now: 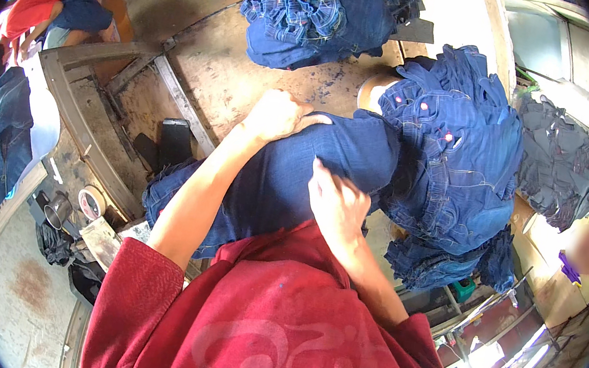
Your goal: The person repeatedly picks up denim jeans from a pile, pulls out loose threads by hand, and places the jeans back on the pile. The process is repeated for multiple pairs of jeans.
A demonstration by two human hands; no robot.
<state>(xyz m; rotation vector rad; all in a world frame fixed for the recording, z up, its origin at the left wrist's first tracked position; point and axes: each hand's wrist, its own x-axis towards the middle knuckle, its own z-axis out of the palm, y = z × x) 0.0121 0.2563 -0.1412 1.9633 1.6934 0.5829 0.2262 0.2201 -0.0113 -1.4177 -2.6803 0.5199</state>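
Observation:
A pair of dark blue denim jeans (273,174) is spread across my front, with one smooth leg part reaching to the right. My left hand (279,116) grips its far edge, fingers curled over the cloth and thumb lying along the top. My right hand (340,203) is on the denim's upper face, nearer to me. Its fingers are drawn together and touch the cloth; whatever they pinch is hidden. Beside the right end of the jeans lies a tall pile of jeans (455,160) with elastic waists and reddish buttons.
Another jeans pile (322,22) sits at the far side of the worn wooden table (214,56). Black garments (561,165) are heaped at far right. At left are a wooden frame (85,125), a tape roll (92,202), a metal mug (57,212) and a person in red (45,2) bending over.

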